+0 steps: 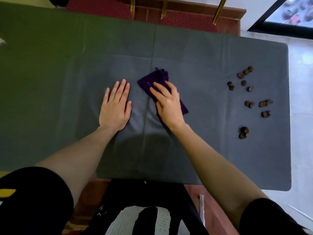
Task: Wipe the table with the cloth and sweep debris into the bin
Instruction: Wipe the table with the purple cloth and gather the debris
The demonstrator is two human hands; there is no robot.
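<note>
Grey table [203, 150] — brown debris [249, 100] scattered right; right hand [166, 102] flat on purple cloth [152, 80], left hand [116, 107] spread open.

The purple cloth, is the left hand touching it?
Apart. The head view shows the left hand flat on the table, with a bare strip between it and the purple cloth.

The right hand [166, 102] covers the middle of the purple cloth [152, 81], so its folds there are hidden. The table [50, 65] runs off the left edge. The brown bits [249, 92] are too blurred to identify.
</note>
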